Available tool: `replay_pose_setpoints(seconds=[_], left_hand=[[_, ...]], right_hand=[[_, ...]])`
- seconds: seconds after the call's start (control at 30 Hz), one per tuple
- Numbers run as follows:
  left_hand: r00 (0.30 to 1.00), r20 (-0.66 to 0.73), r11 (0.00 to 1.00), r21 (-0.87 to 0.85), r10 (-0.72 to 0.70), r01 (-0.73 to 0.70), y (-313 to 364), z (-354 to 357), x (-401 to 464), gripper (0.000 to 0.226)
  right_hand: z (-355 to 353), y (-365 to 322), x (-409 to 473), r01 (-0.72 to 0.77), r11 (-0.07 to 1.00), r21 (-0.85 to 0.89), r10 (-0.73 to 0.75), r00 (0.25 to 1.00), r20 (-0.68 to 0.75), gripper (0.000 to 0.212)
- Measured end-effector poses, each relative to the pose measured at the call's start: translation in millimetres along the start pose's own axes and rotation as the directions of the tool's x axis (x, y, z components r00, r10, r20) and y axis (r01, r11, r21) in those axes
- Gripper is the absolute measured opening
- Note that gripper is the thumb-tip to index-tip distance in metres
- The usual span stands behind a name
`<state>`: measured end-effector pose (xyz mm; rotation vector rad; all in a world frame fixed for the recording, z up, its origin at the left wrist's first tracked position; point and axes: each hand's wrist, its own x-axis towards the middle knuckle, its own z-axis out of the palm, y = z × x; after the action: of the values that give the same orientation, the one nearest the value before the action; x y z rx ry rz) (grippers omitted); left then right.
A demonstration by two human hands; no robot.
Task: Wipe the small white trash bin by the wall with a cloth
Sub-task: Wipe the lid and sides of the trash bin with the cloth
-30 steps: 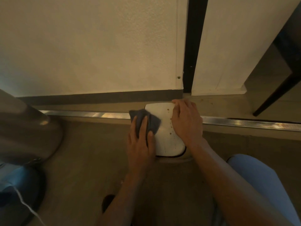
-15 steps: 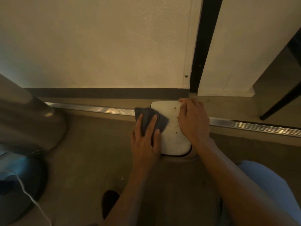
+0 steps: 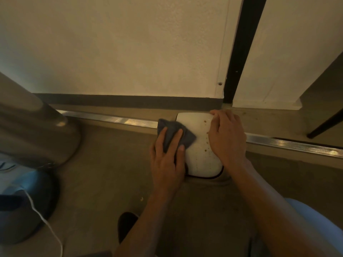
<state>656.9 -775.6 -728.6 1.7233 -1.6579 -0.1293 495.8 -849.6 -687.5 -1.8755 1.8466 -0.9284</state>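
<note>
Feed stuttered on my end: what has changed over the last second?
Little. The left hand keeps pressing the dark cloth on the bin lid's left edge, in the same spot. The right hand still rests on the lid's right side. The brown spots remain.

Cream wall [image 3: 130, 43]; perhaps concrete floor [image 3: 104, 164]

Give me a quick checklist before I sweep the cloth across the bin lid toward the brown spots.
1. Cloth under left hand, fingers flat on it: ok.
2. Right hand steadying the white bin: ok.
3. Brown spots gone from the lid: not ok.
4. Sweep path clear: not ok, right hand lies beside the spots.
5. Cloth damp: cannot tell.
</note>
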Motion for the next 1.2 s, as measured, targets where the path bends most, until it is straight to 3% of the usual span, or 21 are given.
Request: replay_pose_setpoints(seconds=[0.1,0.33,0.47,0.53,0.73,0.93,1.13,1.2], left_hand=[[0.995,0.031,0.994,-0.060,-0.093,0.095,11.7,2.8,35.7,0.043],[0.993,-0.009,0.993,0.008,0.116,-0.116,-1.8,0.9,-15.1,0.037],[0.992,0.031,0.982,-0.138,-0.122,0.125,11.0,-2.9,33.5,0.039],[0.984,0.053,0.976,-0.126,-0.173,0.178,24.0,2.1,50.2,0.040],[0.999,0.009,0.999,0.013,0.042,-0.042,8.6,0.8,-17.2,0.040],[0.993,0.047,0.994,0.003,-0.112,0.112,25.4,-0.9,45.2,0.042],[0.989,0.046,0.990,0.006,0.139,-0.139,4.4,0.7,-0.5,0.038],[0.991,0.060,0.993,-0.020,0.117,-0.116,-0.9,-4.6,3.7,0.037]], right_hand=[[-0.2,0.4,0.6,-0.016,1.000,-0.005,0.016,1.000,0.005,0.031],[0.5,0.4,0.8,0.011,1.000,0.005,-0.011,1.000,-0.005,0.034],[1.1,0.0,0.6,0.018,1.000,-0.006,-0.018,1.000,-0.016,0.030],[0.7,1.7,1.7,0.000,1.000,-0.004,-0.001,1.000,-0.016,0.029],[2.3,-1.3,-1.3,0.028,1.000,-0.006,-0.028,0.999,-0.038,0.042],[2.6,-0.6,-1.2,0.027,0.999,-0.030,-0.028,0.999,-0.028,0.043],[2.8,-0.2,-1.9,0.036,0.999,-0.016,-0.036,0.999,-0.038,0.037],[2.4,-0.7,-2.5,0.047,0.999,-0.017,-0.048,0.998,-0.047,0.037]])
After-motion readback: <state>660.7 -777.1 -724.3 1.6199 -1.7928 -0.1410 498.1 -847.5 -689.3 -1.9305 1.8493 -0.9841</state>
